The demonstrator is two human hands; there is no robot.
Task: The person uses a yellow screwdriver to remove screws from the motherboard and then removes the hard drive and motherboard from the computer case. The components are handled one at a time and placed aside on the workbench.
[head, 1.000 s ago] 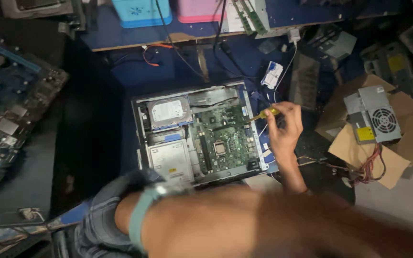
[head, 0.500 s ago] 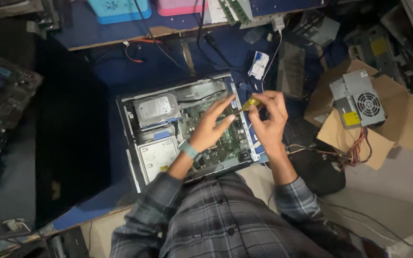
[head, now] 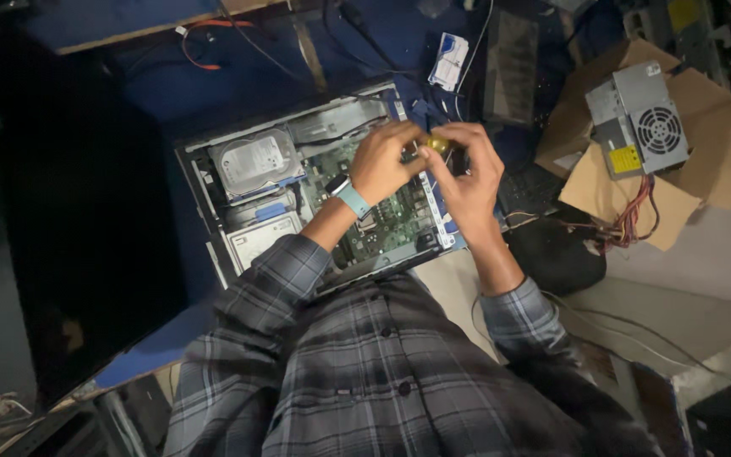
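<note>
A dim, cluttered repair corner, seen from above: a blue work surface [head: 213,85] holds an open computer case [head: 315,190], and loose parts lie all round it. Inside the case a silver hard drive [head: 257,162] sits at about ten o'clock and the green circuit board [head: 382,222] fills the middle. Half a second ago the left hand was flat down on the board while the right alone held a small yellow-handled tool; now the left hand [head: 382,161], with a pale blue wristband [head: 351,200], has lifted to meet the right hand [head: 465,173] over the case's far right edge, at roughly one o'clock. Both hands are closed with fingertips pinched around the yellow tool [head: 438,145], which shows only as a small glint between them, so the work has shifted from the board to the tool itself. Whether a bit or screw is also held cannot be told. At three o'clock a grey power supply [head: 640,127] rests on brown cardboard [head: 628,190], its coloured wires trailing.
</note>
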